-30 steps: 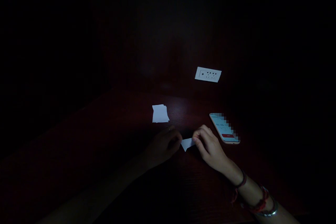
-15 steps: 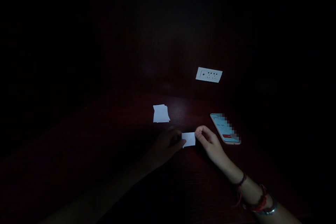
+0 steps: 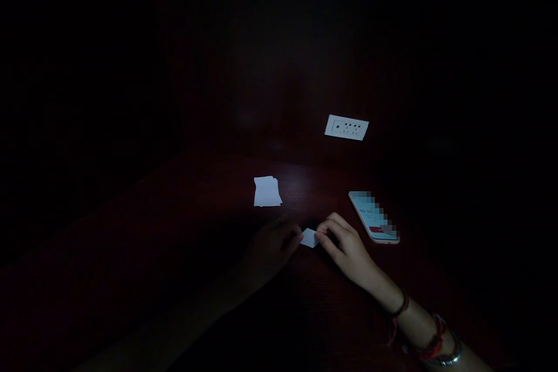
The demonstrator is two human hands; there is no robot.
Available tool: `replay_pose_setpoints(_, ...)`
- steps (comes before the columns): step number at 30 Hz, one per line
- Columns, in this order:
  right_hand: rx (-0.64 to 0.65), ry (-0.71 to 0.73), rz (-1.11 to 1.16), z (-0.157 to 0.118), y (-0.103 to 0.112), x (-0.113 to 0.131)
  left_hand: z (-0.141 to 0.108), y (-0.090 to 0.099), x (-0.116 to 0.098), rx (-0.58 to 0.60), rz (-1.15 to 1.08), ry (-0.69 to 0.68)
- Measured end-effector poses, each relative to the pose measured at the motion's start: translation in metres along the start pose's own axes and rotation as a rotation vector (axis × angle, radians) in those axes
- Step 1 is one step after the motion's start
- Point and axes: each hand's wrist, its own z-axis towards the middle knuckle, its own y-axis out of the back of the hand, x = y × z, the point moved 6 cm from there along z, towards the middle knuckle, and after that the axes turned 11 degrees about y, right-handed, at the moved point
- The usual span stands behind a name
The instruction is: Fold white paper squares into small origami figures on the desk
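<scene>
A small piece of white paper (image 3: 309, 238) is held between my two hands, low over the dark red table. It shows as a diamond shape, with its left and right corners hidden by fingers. My left hand (image 3: 272, 247), in deep shadow, pinches the left corner. On the other side my right hand (image 3: 344, 244) has the right corner between thumb and fingertips. Just beyond my left hand lies a small stack of white paper sheets (image 3: 267, 192), its edges slightly uneven.
To the right of my right hand a phone (image 3: 372, 218) lies face up with its screen lit. A white wall socket (image 3: 346, 127) sits on the dark panel behind the table (image 3: 209, 197). Everything towards the sides fades into darkness.
The held paper has gone from a level rectangle to a diamond, turned between my hands. My right hand's fingers have shifted slightly left and down, closer to my left hand.
</scene>
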Motion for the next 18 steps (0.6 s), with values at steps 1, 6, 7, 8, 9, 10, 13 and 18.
replay_pose_setpoints(1,-0.012,-0.011,0.012,-0.001,0.000,-0.002,0.000,0.000,0.001,0.006,-0.011,0.008)
replay_pose_setpoints(6,-0.016,-0.007,0.014,-0.001,-0.001,-0.004,0.000,-0.002,0.003,0.022,0.002,0.033)
replay_pose_setpoints(7,-0.010,0.009,0.007,-0.001,-0.001,-0.002,-0.001,-0.003,0.002,0.018,0.023,0.022)
replay_pose_setpoints(8,-0.002,0.025,0.000,-0.001,-0.001,0.000,-0.002,-0.004,0.001,0.018,0.048,0.003)
replay_pose_setpoints(9,0.007,0.039,-0.003,-0.001,-0.001,0.002,-0.003,-0.005,0.000,0.022,0.076,-0.015)
replay_pose_setpoints(10,0.016,0.049,-0.005,0.000,-0.001,0.004,-0.003,-0.007,-0.001,0.027,0.102,-0.029)
replay_pose_setpoints(13,0.026,0.046,0.015,0.000,-0.003,0.006,-0.004,-0.009,-0.001,0.039,0.133,-0.035)
replay_pose_setpoints(18,-0.028,-0.029,0.101,0.000,-0.005,-0.002,-0.002,-0.008,0.001,0.052,0.084,-0.018)
